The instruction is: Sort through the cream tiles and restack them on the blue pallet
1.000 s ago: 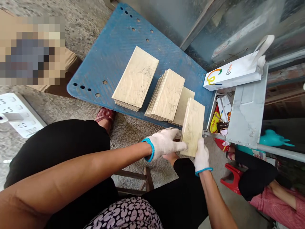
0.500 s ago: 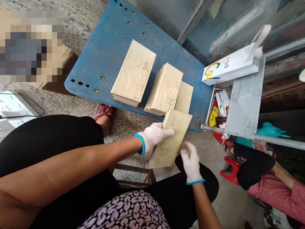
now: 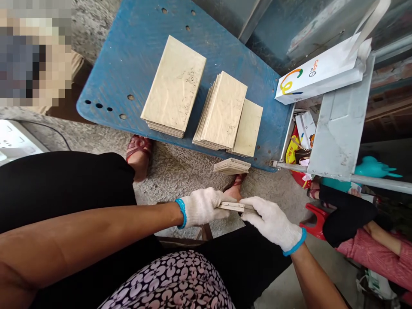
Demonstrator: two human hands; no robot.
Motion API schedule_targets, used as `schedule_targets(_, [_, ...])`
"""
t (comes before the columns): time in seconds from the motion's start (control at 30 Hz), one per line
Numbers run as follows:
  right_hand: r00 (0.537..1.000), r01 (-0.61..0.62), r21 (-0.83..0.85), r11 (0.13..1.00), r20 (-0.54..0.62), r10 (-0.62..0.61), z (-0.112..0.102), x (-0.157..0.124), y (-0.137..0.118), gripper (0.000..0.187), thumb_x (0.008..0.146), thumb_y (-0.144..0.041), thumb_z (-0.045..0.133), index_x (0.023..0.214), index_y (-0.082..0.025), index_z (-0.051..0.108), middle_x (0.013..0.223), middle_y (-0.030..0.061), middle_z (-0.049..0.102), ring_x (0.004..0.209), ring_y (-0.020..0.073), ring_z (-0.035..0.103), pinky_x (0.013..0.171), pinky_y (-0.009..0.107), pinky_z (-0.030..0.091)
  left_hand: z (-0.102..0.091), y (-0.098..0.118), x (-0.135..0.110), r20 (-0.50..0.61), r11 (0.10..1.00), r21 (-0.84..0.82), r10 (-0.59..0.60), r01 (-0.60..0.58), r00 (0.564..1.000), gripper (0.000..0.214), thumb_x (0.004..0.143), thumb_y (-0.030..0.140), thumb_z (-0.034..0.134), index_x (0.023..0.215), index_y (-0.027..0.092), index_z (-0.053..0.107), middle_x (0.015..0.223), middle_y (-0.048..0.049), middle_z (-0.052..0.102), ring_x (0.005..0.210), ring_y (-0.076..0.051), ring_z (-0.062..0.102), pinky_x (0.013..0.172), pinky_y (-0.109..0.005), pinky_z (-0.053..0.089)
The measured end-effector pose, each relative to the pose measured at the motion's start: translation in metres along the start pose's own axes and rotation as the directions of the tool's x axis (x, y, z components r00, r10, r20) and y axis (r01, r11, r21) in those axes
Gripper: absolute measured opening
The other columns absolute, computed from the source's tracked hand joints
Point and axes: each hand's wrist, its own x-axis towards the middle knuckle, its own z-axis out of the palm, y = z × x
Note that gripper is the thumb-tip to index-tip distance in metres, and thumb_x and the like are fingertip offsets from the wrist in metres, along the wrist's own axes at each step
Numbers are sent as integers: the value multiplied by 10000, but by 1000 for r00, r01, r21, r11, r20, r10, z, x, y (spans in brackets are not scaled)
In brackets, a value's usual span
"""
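Both of my hands wear white knit gloves with blue cuffs. My left hand (image 3: 207,207) is closed on the left end of a few thin wooden boards (image 3: 236,207), seen edge-on above my lap. My right hand (image 3: 272,219) grips their right end, thumb and fingers on either face. Just beyond, below the table edge, lies a small pile of similar boards (image 3: 231,166); what supports it is hidden. On the blue table (image 3: 109,81) rest a left stack of boards (image 3: 175,83), a taller, slightly fanned middle stack (image 3: 223,111) and a lower right stack (image 3: 250,128).
A white paper bag (image 3: 322,71) stands at the right on a grey metal ledge (image 3: 343,124), above a compartment of packets (image 3: 298,141). Another person in a pink top (image 3: 370,253) sits at the right near a red stool (image 3: 313,221). A white power strip (image 3: 16,139) lies at left.
The held boards have turned from showing their broad face to edge-on. My right hand has closed on their right end. The small pile beyond them has come into view.
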Motion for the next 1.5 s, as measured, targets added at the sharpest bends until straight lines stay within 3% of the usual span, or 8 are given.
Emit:
schedule_targets(0.13, [997,-26,-108,994,-72,18,30,-1,18,247,894,-305,540,1118,-233,616,1020,47,692,905,198,641,805,297,465,2,-5,10,-16,936,336,-104,103,994,430,813,333,566,1228,229,600,1106,-76,660,945,-223,622,814,-294,464])
schedule_targets(0.23, [992,-123,-206,971,-59,114,46,14,35,243,909,-322,509,1104,-232,623,1034,59,691,900,207,644,769,286,456,-3,-2,16,-110,718,656,-216,234,970,465,786,191,564,1232,60,556,1057,-217,635,978,-343,606,834,-452,457])
schedule_targets(0.37, [969,-231,-308,923,12,247,57,51,60,264,933,-346,465,1120,-231,611,1107,74,665,930,213,636,763,283,434,-10,10,11,12,566,803,-331,188,944,365,827,61,424,1140,4,602,1007,-274,643,935,-389,629,786,-515,459])
schedule_targets(0.53, [953,-242,-414,877,68,295,64,92,92,264,932,-287,455,1141,-195,589,1128,102,646,959,231,621,763,294,410,-11,20,5,217,586,808,-398,65,892,407,778,96,555,1176,39,615,1010,-260,660,924,-398,638,768,-516,472])
schedule_targets(0.93, [954,-225,-511,830,58,294,81,121,104,262,948,-291,434,1131,-173,580,1110,134,642,964,252,611,766,329,382,0,4,8,125,531,843,-351,88,928,425,789,76,531,1202,31,625,1132,-300,623,1097,-462,564,895,-625,394])
schedule_targets(1.17, [955,-277,-528,803,-56,293,90,117,103,277,940,-296,444,1120,-162,606,1078,145,651,943,269,603,759,347,368,-3,8,5,105,611,784,-300,106,948,331,765,63,577,1071,37,698,1021,-273,667,1031,-453,599,894,-634,394])
schedule_targets(1.37, [977,-207,-484,850,-148,154,78,101,103,342,958,-244,356,1117,-176,651,1112,130,662,969,254,594,849,338,363,2,2,8,82,556,820,-353,138,932,374,742,63,578,1100,65,686,1067,-264,662,1061,-447,587,873,-584,413])
schedule_targets(1.5, [892,-341,-282,897,-399,213,55,103,107,357,952,-321,368,1097,-188,666,1059,112,680,963,255,595,870,340,388,3,-2,11,108,586,800,-351,128,930,385,737,48,553,1101,50,678,1046,-265,663,1045,-443,586,859,-578,402])
